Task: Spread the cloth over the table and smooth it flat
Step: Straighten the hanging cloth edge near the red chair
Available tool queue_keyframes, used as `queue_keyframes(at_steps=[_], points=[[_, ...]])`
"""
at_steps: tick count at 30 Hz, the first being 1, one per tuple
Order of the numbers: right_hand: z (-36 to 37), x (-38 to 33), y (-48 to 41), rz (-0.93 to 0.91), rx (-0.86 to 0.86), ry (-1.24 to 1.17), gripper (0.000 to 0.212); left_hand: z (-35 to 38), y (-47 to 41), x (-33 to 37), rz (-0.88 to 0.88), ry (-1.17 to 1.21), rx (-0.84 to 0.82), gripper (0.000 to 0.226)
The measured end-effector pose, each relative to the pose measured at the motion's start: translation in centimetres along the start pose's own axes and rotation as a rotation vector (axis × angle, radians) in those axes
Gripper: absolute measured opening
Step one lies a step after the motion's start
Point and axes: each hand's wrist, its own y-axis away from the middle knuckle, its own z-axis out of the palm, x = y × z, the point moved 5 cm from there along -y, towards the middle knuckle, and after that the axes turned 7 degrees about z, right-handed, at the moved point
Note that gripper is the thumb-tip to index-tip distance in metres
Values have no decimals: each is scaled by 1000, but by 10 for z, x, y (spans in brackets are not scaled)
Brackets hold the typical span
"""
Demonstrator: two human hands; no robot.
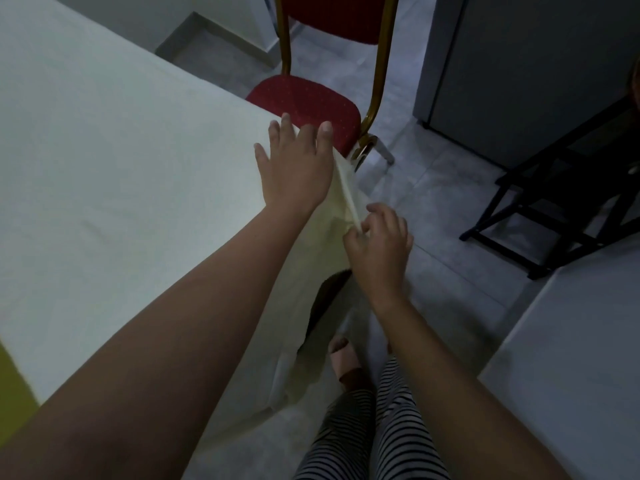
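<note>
Left hand [294, 164] is spread flat, fingers splayed, pressing down on the corner of the cream tablecloth [104, 161] right at the table edge near the middle of the frame. Right hand [379, 244] sits lower and to the right, thumb and fingertips pinching a fold of the overhanging cloth and tugging it taut, away from the corner.

Progress-wise, I'd say it's mostly there. Cloth already covers the whole tabletop across the left half of the frame, and the top looks pretty flat, just some faint creases at mid-left. What's left seems to be this corner: the drape below the hands hangs bunched and uneven down toward the floor.

Red padded chair [311, 105] with a gold frame sits just behind the corner, at top centre, close to the hanging cloth.
</note>
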Motion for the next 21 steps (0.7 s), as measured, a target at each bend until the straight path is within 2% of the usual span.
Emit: queue_keyframes(at_steps=[2,4,6,8,9,12,15,18,21], points=[[2,-9,15,-114,-78,-33,20,0,-1,0,-10,6,-1,48],[4,-19,19,-85,-176,-231,14,0,-1,0,-12,13,-3,46],[7,-21,12,192,-295,-615,23,0,0,0,-12,17,-4,45],[20,-13,-4,459,-316,-828,19,0,0,0,-14,17,-2,46],[24,-12,-14,514,-327,-826,18,-1,0,1,-15,14,-2,47],[32,-20,-43,459,-457,-714,44,0,-1,1,-14,2,2,49],[30,-27,-54,357,-632,-630,37,1,-1,1,-17,-9,7,49],[32,-25,-53,272,-626,-538,32,2,-2,1,-23,-12,14,49],[40,-22,-47,313,-659,-472,58,1,-2,1,-19,-22,19,49]])
